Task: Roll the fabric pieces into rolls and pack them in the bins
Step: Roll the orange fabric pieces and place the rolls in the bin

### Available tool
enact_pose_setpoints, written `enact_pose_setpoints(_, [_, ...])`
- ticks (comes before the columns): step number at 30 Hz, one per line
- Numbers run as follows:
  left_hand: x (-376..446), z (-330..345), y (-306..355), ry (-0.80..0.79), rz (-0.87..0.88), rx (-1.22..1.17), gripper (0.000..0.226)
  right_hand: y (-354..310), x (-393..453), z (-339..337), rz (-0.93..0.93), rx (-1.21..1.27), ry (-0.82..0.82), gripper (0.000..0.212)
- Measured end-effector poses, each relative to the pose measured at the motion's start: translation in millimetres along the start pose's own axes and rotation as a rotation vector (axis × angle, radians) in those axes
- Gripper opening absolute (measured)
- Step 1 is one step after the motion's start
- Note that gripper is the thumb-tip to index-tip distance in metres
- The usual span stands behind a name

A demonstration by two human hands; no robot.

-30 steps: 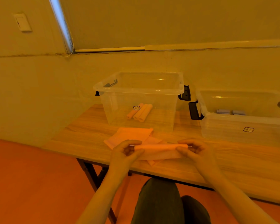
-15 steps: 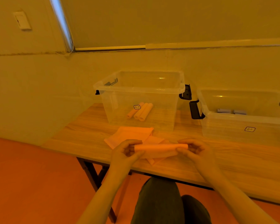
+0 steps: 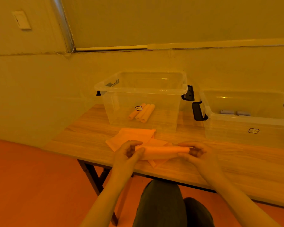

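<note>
An orange fabric roll (image 3: 162, 152) lies crosswise just above the table's front edge. My left hand (image 3: 129, 154) grips its left end and my right hand (image 3: 197, 153) pinches its right end. Under and behind the roll lie flat orange fabric pieces (image 3: 133, 136). Behind them stands a clear bin (image 3: 143, 90) holding three orange rolls (image 3: 142, 113). To the right stands a second clear bin (image 3: 246, 120) with two grey rolls (image 3: 234, 112) inside.
The wooden table (image 3: 88, 131) stands against a wall, its left end just past the left bin. Black latch handles (image 3: 198, 111) stick out between the two bins. My knees (image 3: 162, 202) are under the table's front edge, over an orange floor.
The loose flap of fabric under the roll has grown shorter as the roll tightened between my hands. Both hands stay at the roll's ends.
</note>
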State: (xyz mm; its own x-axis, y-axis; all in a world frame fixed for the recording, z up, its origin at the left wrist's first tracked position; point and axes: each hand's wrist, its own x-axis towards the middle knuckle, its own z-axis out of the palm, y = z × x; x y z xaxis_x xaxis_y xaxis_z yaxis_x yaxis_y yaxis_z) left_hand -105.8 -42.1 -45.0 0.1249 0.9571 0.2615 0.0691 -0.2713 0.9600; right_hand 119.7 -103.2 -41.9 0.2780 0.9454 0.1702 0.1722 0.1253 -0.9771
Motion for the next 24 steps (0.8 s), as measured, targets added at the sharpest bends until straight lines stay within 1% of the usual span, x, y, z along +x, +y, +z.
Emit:
enact_pose_setpoints(2, [-0.3, -0.3, -0.2, -0.011, -0.009, -0.008, 0.015, 0.2, 0.3, -0.2, 0.003, 0.009, 0.009, 0.024])
enact_pose_setpoints(7, [-1.9, -1.5, 0.5, -0.084, 0.0, -0.036, 0.026, -1.6, -1.6, 0.9, -0.009, -0.015, 0.027, 0.019])
enact_pose_setpoints(12, [0.5, -0.8, -0.4, -0.041, -0.001, -0.051, 0.017, -0.2, -2.5, 2.9, 0.006, 0.02, 0.001, 0.03])
enact_pose_setpoints(18, [-1.9, -3.0, -2.2, -0.081, -0.012, -0.022, 0.026, -2.9, -1.4, 5.4, -0.035, -0.006, 0.019, 0.02])
enact_pose_setpoints(20, [-2.0, -2.6, -3.0, -0.082, -0.001, -0.017, 0.024, -3.3, -1.9, 5.4, -0.039, -0.01, 0.019, 0.018])
enact_pose_setpoints(24, [-1.0, -0.1, -1.4, -0.043, 0.009, -0.024, 0.017, -1.9, -2.4, 4.0, -0.001, -0.007, -0.009, 0.027])
